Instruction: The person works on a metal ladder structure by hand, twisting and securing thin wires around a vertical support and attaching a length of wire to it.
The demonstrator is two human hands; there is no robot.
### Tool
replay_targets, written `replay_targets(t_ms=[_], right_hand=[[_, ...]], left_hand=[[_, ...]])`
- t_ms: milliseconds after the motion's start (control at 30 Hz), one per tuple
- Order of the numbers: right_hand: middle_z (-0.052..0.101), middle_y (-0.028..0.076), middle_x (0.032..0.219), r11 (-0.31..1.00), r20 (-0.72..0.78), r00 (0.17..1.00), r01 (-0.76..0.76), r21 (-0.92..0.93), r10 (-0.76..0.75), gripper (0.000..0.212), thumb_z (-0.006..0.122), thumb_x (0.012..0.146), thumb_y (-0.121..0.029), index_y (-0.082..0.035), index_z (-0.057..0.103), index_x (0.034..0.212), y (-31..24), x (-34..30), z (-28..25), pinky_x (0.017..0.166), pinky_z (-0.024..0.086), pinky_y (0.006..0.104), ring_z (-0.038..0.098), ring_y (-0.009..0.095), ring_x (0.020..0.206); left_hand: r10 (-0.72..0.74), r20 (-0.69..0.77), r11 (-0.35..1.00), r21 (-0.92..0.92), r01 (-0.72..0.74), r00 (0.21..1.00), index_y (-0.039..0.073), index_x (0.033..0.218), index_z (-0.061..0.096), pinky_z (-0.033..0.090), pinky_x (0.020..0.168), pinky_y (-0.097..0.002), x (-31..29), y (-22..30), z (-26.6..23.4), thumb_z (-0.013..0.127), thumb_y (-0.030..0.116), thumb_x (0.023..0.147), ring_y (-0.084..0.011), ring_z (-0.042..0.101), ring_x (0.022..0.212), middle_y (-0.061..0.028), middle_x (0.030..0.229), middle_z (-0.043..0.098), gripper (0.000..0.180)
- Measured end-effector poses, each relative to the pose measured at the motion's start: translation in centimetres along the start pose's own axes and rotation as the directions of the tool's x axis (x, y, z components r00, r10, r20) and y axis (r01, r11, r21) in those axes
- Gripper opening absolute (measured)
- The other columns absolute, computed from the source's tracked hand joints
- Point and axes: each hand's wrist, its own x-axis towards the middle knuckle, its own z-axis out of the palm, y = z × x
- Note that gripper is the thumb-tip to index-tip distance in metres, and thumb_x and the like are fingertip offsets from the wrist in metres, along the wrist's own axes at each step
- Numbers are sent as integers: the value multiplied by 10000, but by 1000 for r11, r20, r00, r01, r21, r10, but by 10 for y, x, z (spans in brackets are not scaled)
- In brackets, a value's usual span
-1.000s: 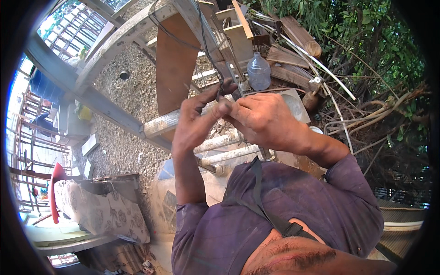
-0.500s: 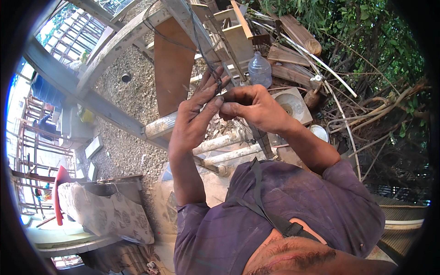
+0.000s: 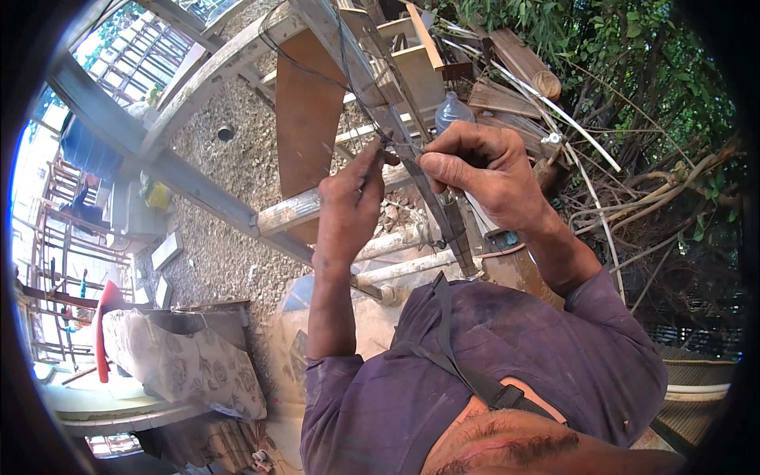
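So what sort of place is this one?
Probably an outdoor yard or work area: there is gravelly ground, a heap of old wood and dense leafy greenery beside it.

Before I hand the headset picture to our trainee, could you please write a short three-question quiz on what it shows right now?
1. Fill in: The right hand pinches a thin ____ between thumb and forefinger.

2. True or false: In the picture, the brown panel appears to the left of the clear bottle.

3. Multiple choice: What colour is the strap over the purple shirt?
a) white
b) dark grey
c) yellow

Key: 1. wire; 2. true; 3. b.
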Motion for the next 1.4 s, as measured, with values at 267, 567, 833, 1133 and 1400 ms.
replay_targets(t_ms=[267, 567, 833, 1133, 1400], right_hand=[[674, 105, 820, 816, 164, 899, 438, -377, -406, 103, 711, 899, -43, 26, 654, 950, 2, 11, 42, 622, 545, 327, 670, 181, 693], [636, 90, 768, 567, 346, 887, 461, -682, -305, 151, 720, 827, -38, -36, 590, 904, 3, 9, 34, 565, 530, 400, 681, 292, 698], [668, 126, 808, 359, 404, 904, 426, -831, -138, 123, 636, 806, -41, -4, 614, 921, 1, 5, 19, 610, 576, 394, 718, 287, 756], [703, 175, 899, 667, 436, 876, 451, -593, -204, 236, 683, 921, -170, 27, 688, 1051, 13, 10, 14, 643, 562, 356, 703, 273, 753], [678, 94, 1099, 944, 144, 956, -279, 175, 256, 374, 657, 1001, -241, 27, 580, 1250, 47, 11, 6, 834, 553, 293, 651, 129, 921]], left_hand=[[177, 82, 984, -49, -174, 981, 84, 1404, 574, 565, 745, -360, 0, 11, 18, 644, 22, 882, -242, 738, 849, -191, 949, 736, 531], [178, 149, 868, -489, -84, 973, 17, 1503, 448, 460, 1057, -391, 0, -21, 33, 562, 42, 941, -200, 566, 1270, -176, 1391, 599, 575], [62, 116, 870, -493, 3, 991, -8, 1473, 482, 485, 1014, -360, 5, -21, -16, 639, 151, 959, -213, 600, 1208, -186, 1338, 632, 560], [-87, 105, 808, -574, 131, 991, -77, 1272, 619, 566, 828, -301, 11, 5, -17, 647, 111, 998, -179, 703, 933, -151, 1081, 732, 333], [38, 104, 846, -532, 23, 994, -87, 1337, 549, 537, 977, -344, 12, 0, -11, 563, 104, 1040, -252, 661, 1161, -202, 1177, 698, 354]])
